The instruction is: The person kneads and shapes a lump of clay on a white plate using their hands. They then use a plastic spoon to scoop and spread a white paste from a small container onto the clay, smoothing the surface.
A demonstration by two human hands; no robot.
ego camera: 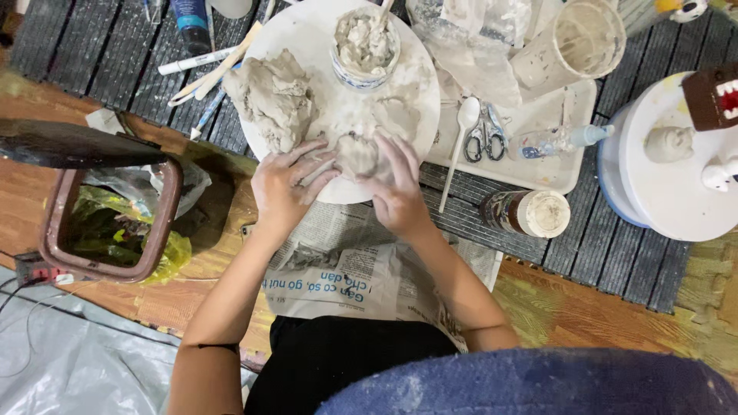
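Both hands are down on the round white board (304,31), working a small clay lump (355,154) at its near edge. The left hand (286,187) lies flat, fingers spread and slightly curled, fingertips pressing the lump's left side. The right hand (398,188) sits just beside it, fingers extended over the lump's right side, palm low; neither hand is closed around the clay, they press and cup it between them.

Farther back on the board there's a big clay mass (273,96) to the left and a bowl (366,46) filled with wet clay, a stick standing in it. Newspaper (346,269) lies under the board's near edge, over the person's lap.

To the right, a white tray (565,173) carries a spoon (461,131), scissors (486,134) and a small bottle (557,141). A jar (529,212) lies on its side on the dark mat (615,246) near the tray. A clear cup (580,38) stands behind. Far right, a turntable (676,192) holds a little clay figure (667,143). On the left, a brown bin (111,223) lined with plastic.
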